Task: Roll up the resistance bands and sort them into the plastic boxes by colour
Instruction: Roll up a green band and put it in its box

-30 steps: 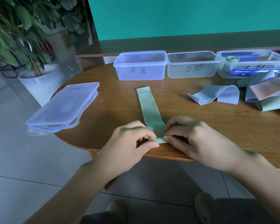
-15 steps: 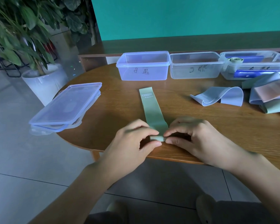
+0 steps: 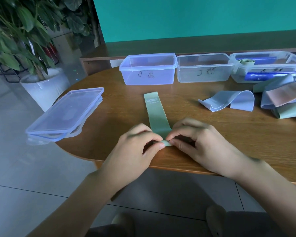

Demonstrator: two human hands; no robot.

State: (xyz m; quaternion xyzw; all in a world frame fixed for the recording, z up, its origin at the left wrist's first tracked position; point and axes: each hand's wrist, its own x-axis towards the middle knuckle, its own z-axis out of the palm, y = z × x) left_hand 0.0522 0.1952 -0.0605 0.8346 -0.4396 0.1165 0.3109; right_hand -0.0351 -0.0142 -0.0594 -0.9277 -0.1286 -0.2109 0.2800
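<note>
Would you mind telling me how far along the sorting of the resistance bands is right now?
Early. Done: one rolled green band sits in the right-hand box. In hand: the left hand and right hand pinch the near end of the flat green band, its roll barely begun. Left: the loose blue band and the pile of bands at right; the left box and middle box look empty.

Green band flat on table, near end pinched by left hand and right hand
</note>
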